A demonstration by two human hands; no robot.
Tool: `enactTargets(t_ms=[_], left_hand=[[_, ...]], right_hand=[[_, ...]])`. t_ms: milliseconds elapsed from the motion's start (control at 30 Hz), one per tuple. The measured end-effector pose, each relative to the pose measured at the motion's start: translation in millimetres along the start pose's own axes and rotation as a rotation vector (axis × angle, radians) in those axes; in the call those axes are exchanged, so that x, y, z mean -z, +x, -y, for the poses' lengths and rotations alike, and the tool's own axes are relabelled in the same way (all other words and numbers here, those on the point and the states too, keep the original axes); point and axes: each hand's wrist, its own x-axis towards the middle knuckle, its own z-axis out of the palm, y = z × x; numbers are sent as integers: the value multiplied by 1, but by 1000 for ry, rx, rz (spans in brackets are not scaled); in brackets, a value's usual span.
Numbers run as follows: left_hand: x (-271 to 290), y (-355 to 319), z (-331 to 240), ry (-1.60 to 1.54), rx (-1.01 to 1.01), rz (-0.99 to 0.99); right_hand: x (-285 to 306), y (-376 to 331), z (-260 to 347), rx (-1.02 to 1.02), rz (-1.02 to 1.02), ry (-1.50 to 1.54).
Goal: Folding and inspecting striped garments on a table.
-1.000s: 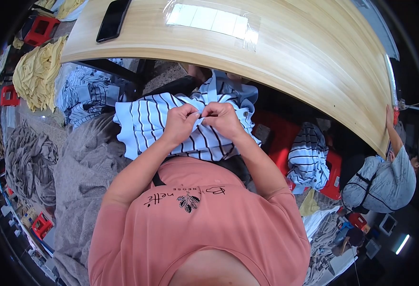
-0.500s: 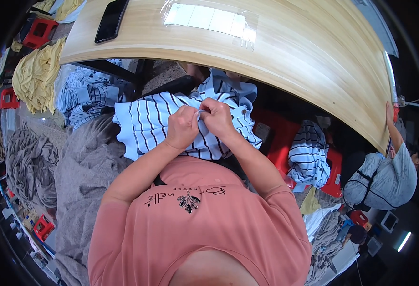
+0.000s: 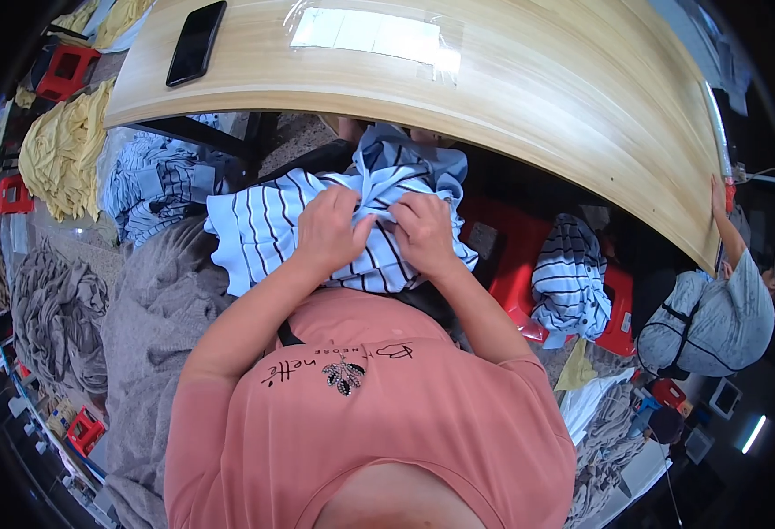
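A light-blue garment with dark stripes lies bunched across my lap, part of it reaching under the table edge. My left hand rests on its middle, fingers curled into the cloth and thumb stretched to the right. Close by, my right hand is bent over the same garment, its fingertips pinching the fabric. A small gap with folded cloth separates the two hands. Just beyond them, a plain blue part of the garment sticks up. Exactly which fold each hand grips is hidden.
A wooden table spans the front, bearing a black phone. Another striped garment sits on a red stool at right. Grey cloth and a yellow pile are at left. A person works at far right.
My hands, close together at one pinched spot before, have moved apart. The left hand has flattened over the cloth with its thumb out, and the garment's folds between them have shifted.
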Motion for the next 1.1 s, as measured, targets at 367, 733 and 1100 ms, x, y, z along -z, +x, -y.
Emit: enactTargets(t_ms=[367,733,1100], left_hand=[[-45,39,-14,-526,133,83],[-46,27,-24,-849,616,428],[-32,12,-2,-974,859,274]], right_hand=[[34,-16,-7,1,-190,50],[40,-26,0,71,-255,124],[28,-23,3,53,-140,220]])
